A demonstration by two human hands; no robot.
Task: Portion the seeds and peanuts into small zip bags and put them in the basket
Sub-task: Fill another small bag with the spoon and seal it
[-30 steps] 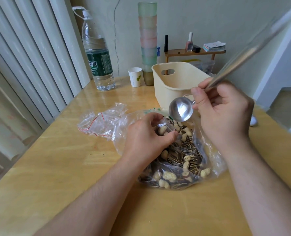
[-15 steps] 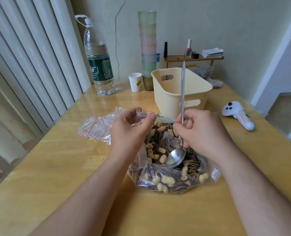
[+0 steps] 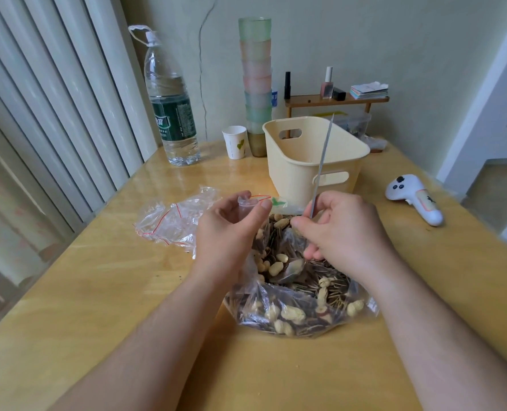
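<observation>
A yellow wooden table [image 3: 83,292] fills the room's corner, with a pale green wall behind it and long white blinds [image 3: 53,99] by its left edge. A big clear bag [image 3: 293,310] full of striped seeds and peanuts sits in the middle of the table. The left hand [image 3: 228,229] pinches the top rim of this bag between thumb and fingers and holds it open. The right hand [image 3: 338,232] holds a metal spoon [image 3: 320,170] tight by its handle, which points straight up; the spoon's bowl is down in the seeds. A pile of small zip bags [image 3: 172,218] lies near the left edge. The cream basket [image 3: 305,161] stands just behind the big bag. At the far edge stand a water bottle [image 3: 169,108], a paper cup [image 3: 235,142] and a tall stack of cups [image 3: 256,84]. A little wooden shelf [image 3: 335,99] stands by the wall. A white controller [image 3: 412,197] lies near the right edge.
</observation>
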